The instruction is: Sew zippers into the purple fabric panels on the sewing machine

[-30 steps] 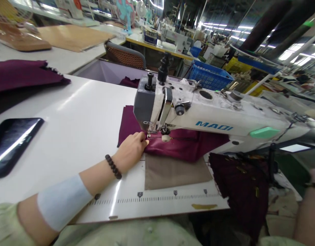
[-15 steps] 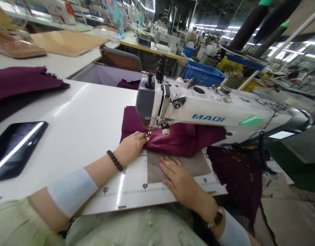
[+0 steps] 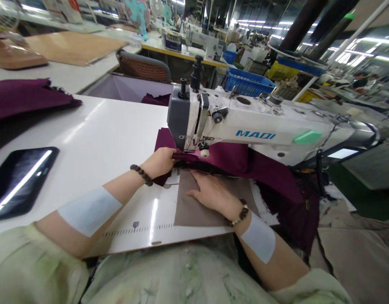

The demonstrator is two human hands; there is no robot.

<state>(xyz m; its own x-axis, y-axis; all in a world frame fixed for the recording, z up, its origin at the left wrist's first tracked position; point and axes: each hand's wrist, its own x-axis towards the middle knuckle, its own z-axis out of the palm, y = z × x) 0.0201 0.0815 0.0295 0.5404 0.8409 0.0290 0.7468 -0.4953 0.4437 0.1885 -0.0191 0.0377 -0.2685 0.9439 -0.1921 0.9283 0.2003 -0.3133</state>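
Maroon fabric (image 3: 230, 156) lies under the head of a white sewing machine (image 3: 254, 122), its near edge lifted so that a dark underside shows. My left hand (image 3: 161, 162) is closed on the fold of this fabric, just left of the presser foot; its fingertips are partly hidden. Flat on a grey-brown cloth piece (image 3: 194, 211) rests my right hand (image 3: 215, 192), thumb spread away from the fingers. Its fingertips reach to the maroon edge, and I cannot see whether they go under it. The maroon cloth trails off to the right past the machine arm.
A black phone (image 3: 23, 181) lies at the left of the white table (image 3: 118, 122), with more maroon cloth (image 3: 26, 97) behind it. Dark maroon pieces (image 3: 295, 223) hang at the right edge beside beige cloth (image 3: 355, 261). A blue crate (image 3: 249, 82) stands beyond the machine.
My left hand has moved slightly away from me and left, raising the maroon edge into a fold. My right hand has slid forward on the grey-brown cloth. The maroon cloth now reaches farther right.
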